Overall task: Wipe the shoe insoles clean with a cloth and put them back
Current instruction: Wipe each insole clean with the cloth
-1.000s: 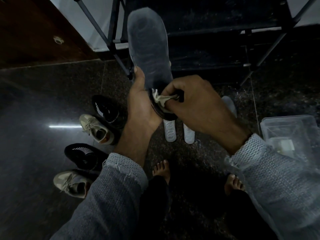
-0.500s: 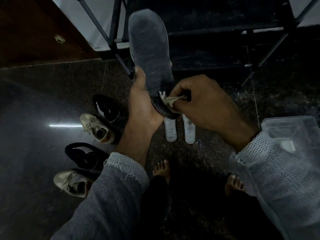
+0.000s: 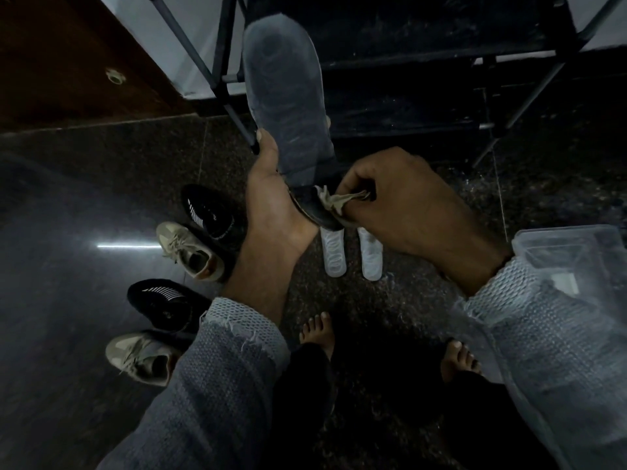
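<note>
The left hand (image 3: 271, 198) holds the insole (image 3: 285, 106) upright by its heel, baring its face to the cloth (image 3: 334, 202) pinched in the right hand (image 3: 403, 205); 2 insoles (image 3: 353, 254) wait on the floor (image 3: 68, 205).

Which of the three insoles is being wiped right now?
The grey insole, held up by the left hand, with the right hand pressing the cloth to its heel. The two white insoles lie untouched on the floor.
</note>
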`<state>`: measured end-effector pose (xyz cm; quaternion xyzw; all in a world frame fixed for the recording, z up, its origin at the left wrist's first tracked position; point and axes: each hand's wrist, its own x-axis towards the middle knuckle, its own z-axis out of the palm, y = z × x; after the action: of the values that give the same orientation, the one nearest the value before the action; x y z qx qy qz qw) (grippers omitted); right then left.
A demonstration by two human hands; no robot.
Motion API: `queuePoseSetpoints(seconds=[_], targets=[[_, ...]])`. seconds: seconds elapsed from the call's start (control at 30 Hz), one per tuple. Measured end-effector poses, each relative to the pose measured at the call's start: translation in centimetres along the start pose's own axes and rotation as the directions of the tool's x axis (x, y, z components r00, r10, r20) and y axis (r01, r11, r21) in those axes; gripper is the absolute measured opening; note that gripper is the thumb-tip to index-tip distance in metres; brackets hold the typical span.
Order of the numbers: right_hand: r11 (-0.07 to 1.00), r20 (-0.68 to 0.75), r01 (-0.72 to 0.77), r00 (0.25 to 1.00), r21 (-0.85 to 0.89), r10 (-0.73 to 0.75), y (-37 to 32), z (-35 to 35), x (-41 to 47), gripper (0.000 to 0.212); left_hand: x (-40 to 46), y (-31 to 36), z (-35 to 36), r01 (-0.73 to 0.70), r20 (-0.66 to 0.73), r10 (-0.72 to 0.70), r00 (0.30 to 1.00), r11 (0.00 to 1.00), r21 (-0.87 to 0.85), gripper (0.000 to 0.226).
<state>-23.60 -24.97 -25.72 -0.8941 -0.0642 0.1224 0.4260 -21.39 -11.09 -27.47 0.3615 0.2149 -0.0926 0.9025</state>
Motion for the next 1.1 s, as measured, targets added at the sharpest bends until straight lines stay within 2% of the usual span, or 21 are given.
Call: queuePoseSetpoints(seconds=[0.17, 0.23, 0.27, 0.3, 0.33, 0.37, 0.4, 0.43, 0.47, 0.5, 0.53, 0.57, 0.6, 0.67, 0.73, 0.83, 0.93, 1.03, 1.07, 1.1], targets=[[0.977, 0.083, 0.065, 0.993, 0.204, -0.084, -2.0, 0.6, -0.4, 0.005, -0.7, 0.2, 0.3, -0.044, -0.034, 0.053, 0.998, 0.970, 0.240, 0.058], [0.965, 0.088, 0.063, 0.992, 0.256, -0.088, -2.3, 0.5, -0.5, 0.005, 0.4, 0.8, 0.8, -0.083, -0.020, 0.089, 0.996, 0.973, 0.216, 0.060], [0.968, 0.082, 0.058, 0.993, 0.242, -0.080, -2.2, 0.4, -0.5, 0.005, 1.2, 0.1, 0.1, -0.024, 0.002, 0.024, 1.000, 0.986, 0.165, 0.061], [0.979, 0.068, 0.050, 0.996, 0.199, -0.065, -1.9, 0.4, -0.4, 0.004, 2.3, -1.3, -1.1, 0.044, 0.024, -0.052, 0.998, 0.965, 0.259, 0.064], [0.990, 0.047, 0.039, 0.998, 0.135, -0.045, -1.6, 0.3, -0.4, 0.003, 3.5, -4.7, -3.6, 0.169, -0.097, -0.139, 0.986, 0.855, 0.491, 0.068], [0.998, 0.022, 0.024, 0.999, 0.065, -0.025, -1.3, 0.1, -0.3, 0.002, 3.3, -9.1, -8.2, 0.289, -0.217, -0.198, 0.956, 0.507, 0.812, 0.067], [1.000, -0.003, 0.009, 1.000, 0.009, -0.009, -0.9, 0.0, -0.3, 0.002, 3.4, -13.0, -13.6, 0.368, -0.314, -0.289, 0.904, 0.153, 0.917, 0.063], [1.000, -0.019, 0.000, 1.000, -0.024, -0.001, -0.7, 0.0, -0.3, 0.003, 4.3, -16.1, -19.2, 0.448, -0.442, -0.249, 0.862, -0.034, 0.893, 0.057], [1.000, -0.023, 0.001, 1.000, -0.028, -0.002, -0.7, 0.0, -0.3, 0.004, 5.0, -18.5, -24.7, 0.534, -0.549, -0.166, 0.819, -0.131, 0.836, 0.054], [1.000, -0.015, 0.013, 1.000, -0.006, -0.013, -0.9, 0.1, -0.3, 0.003, 4.9, -20.7, -29.1, 0.578, -0.590, -0.037, 0.806, -0.161, 0.800, 0.052], [0.999, 0.001, 0.029, 1.000, 0.036, -0.029, -1.2, 0.4, -0.4, 0.002, 4.3, -21.8, -31.3, 0.586, -0.598, -0.047, 0.800, -0.147, 0.797, 0.051], [0.995, 0.018, 0.046, 0.999, 0.085, -0.048, -1.6, 0.6, -0.5, 0.002, 6.3, -22.6, -33.1, 0.631, -0.631, -0.049, 0.774, -0.025, 0.775, 0.051], [0.990, 0.026, 0.061, 0.998, 0.125, -0.065, -2.0, 0.8, -0.5, 0.004, 6.8, -22.9, -33.8, 0.702, -0.702, -0.032, 0.712, 0.063, 0.709, 0.052], [0.982, 0.018, 0.080, 0.996, 0.171, -0.085, -2.4, 1.1, -0.6, 0.007, 7.2, -22.2, -33.3, 0.736, -0.736, -0.037, 0.676, 0.068, 0.673, 0.052], [0.982, 0.009, 0.085, 0.996, 0.167, -0.087, -2.1, 1.0, -0.5, 0.005, 7.2, -22.0, -33.6, 0.769, -0.772, -0.035, 0.634, 0.129, 0.626, 0.052], [0.999, -0.034, 0.042, 0.999, 0.016, -0.042, -1.2, 0.7, -0.2, 0.004, 7.0, -21.7, -34.7, 0.808, -0.804, -0.109, 0.585, 0.167, 0.565, 0.052], [0.997, -0.058, -0.004, 0.998, -0.077, -0.001, -0.9, 0.6, -0.1, 0.006, 7.1, -21.7, -34.9, 0.778, -0.774, -0.112, 0.623, 0.191, 0.598, 0.052], [0.998, -0.024, 0.043, 0.999, 0.056, -0.042, -1.7, 0.8, -0.4, 0.004, 7.5, -21.9, -34.9, 0.684, -0.704, 0.023, 0.710, 0.217, 0.697, 0.052], [0.993, -0.009, 0.060, 0.998, 0.103, -0.060, -2.0, 0.9, -0.5, 0.004, 7.6, -21.9, -35.0, 0.647, -0.666, 0.057, 0.744, 0.187, 0.739, 0.052], [0.988, 0.002, 0.069, 0.998, 0.137, -0.070, -2.2, 0.9, -0.6, 0.004, 7.7, -22.0, -35.2, 0.594, -0.602, 0.046, 0.798, 0.117, 0.796, 0.052]])
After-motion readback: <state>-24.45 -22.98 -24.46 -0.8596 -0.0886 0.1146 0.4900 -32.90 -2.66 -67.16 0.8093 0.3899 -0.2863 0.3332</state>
